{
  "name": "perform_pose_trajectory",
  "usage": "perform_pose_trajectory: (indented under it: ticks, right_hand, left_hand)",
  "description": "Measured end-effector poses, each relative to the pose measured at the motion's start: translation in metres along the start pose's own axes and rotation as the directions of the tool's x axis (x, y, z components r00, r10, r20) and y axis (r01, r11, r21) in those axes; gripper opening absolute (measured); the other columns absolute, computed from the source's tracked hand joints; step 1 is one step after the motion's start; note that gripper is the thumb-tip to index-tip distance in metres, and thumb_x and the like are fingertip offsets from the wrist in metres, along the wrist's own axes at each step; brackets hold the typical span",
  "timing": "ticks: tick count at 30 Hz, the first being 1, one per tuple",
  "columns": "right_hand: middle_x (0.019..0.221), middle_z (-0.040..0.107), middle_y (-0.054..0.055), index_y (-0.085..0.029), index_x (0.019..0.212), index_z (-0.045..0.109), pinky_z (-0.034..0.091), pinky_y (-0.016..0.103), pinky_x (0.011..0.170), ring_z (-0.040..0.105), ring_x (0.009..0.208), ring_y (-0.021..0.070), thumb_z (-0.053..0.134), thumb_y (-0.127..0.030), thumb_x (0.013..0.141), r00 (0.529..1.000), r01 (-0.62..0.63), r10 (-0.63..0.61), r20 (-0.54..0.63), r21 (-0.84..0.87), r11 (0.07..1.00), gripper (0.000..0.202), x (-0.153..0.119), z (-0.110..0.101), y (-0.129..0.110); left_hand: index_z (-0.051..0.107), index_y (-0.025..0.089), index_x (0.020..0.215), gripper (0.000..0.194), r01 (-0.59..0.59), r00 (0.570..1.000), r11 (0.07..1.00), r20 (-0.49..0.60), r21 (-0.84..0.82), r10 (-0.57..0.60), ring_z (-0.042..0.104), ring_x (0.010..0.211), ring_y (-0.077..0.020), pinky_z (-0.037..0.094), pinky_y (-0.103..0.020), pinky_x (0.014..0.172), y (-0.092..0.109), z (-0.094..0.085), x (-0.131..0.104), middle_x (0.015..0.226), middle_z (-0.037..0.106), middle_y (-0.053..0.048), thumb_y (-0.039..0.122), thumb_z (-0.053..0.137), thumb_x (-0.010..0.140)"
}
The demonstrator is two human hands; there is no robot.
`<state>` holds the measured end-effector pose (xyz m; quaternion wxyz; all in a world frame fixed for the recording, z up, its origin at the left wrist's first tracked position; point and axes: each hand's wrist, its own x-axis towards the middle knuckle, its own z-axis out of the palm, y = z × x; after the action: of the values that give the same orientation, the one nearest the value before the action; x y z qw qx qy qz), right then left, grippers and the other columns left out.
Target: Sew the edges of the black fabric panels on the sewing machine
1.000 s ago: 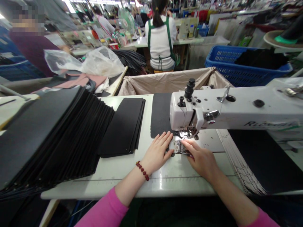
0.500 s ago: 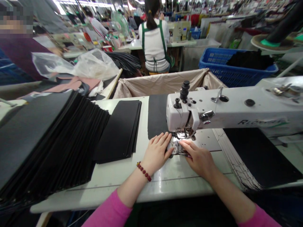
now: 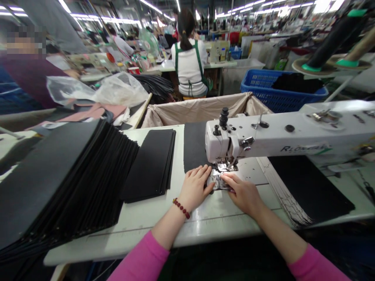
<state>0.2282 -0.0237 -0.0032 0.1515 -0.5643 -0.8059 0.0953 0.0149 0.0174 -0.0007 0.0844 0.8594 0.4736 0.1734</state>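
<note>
A white sewing machine (image 3: 278, 134) reaches in from the right, its lit needle area above the metal plate (image 3: 217, 181). A dark panel (image 3: 193, 146) lies flat on the table, partly under the machine head. My left hand (image 3: 195, 186) rests at the panel's near edge, left of the presser foot, fingers spread slightly and thumb by the plate. At the plate's right side is my right hand (image 3: 243, 193), its fingers bent close together near the foot. What its fingertips hold, if anything, is too small to make out.
A tall stack of black panels (image 3: 73, 179) fills the left, with a smaller stack (image 3: 150, 164) beside it. More panels (image 3: 310, 187) lie right of the machine. Behind are a cloth-lined bin (image 3: 199, 107), a blue basket (image 3: 281, 91) and a person in a green-strapped apron (image 3: 190, 64).
The camera view has tilted up and shifted slightly, so the scene sits lower in the frame. Both hands keep nearly the same places by the needle area.
</note>
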Motion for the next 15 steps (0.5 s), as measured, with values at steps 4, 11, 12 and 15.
perform_pose_trajectory:
  ticks: [4, 11, 12, 15]
  right_hand:
    - [0.138, 0.054, 0.002, -0.029, 0.136, 0.049, 0.053, 0.033, 0.085, 0.063, 0.107, 0.0213, 0.053, -0.013, 0.082, 1.000, -0.005, 0.005, -0.004, -0.004, 1.000, 0.056, 0.000, 0.000, 0.000]
    - [0.139, 0.053, 0.000, -0.030, 0.135, 0.049, 0.052, 0.032, 0.086, 0.061, 0.109, 0.0206, 0.051, -0.012, 0.082, 1.000, -0.017, 0.017, -0.007, 0.011, 1.000, 0.056, -0.002, 0.000, 0.001]
    - [0.139, 0.053, 0.000, -0.030, 0.135, 0.049, 0.052, 0.031, 0.085, 0.061, 0.109, 0.0205, 0.051, -0.012, 0.082, 1.000, -0.020, 0.020, -0.009, 0.009, 1.000, 0.056, -0.002, 0.000, 0.001]
    - [0.138, 0.054, 0.000, -0.030, 0.134, 0.050, 0.051, 0.031, 0.084, 0.062, 0.107, 0.0203, 0.051, -0.014, 0.082, 1.000, -0.024, 0.024, -0.014, 0.002, 1.000, 0.054, -0.002, 0.000, 0.000]
  left_hand:
    - [0.051, 0.024, 0.135, 0.042, -0.011, 1.000, 0.999, -0.027, -0.037, 0.010, 0.051, 0.120, -0.0268, 0.041, -0.045, 0.101, -0.002, 0.000, -0.001, 0.136, 0.056, -0.006, 0.037, 0.051, 0.094]
    - [0.044, 0.018, 0.139, 0.046, 0.021, 0.996, 0.999, -0.083, -0.034, -0.023, 0.040, 0.135, -0.0242, 0.034, -0.041, 0.112, -0.011, 0.007, -0.001, 0.144, 0.048, -0.008, 0.029, 0.048, 0.095]
    - [0.043, 0.017, 0.140, 0.047, 0.026, 0.996, 0.999, -0.086, -0.029, -0.028, 0.038, 0.137, -0.0243, 0.032, -0.042, 0.113, -0.012, 0.008, 0.000, 0.146, 0.047, -0.009, 0.029, 0.047, 0.095]
    - [0.040, 0.016, 0.142, 0.049, 0.034, 0.996, 0.999, -0.082, -0.004, -0.034, 0.032, 0.141, -0.0242, 0.029, -0.042, 0.115, -0.013, 0.011, 0.001, 0.149, 0.042, -0.009, 0.030, 0.046, 0.096]
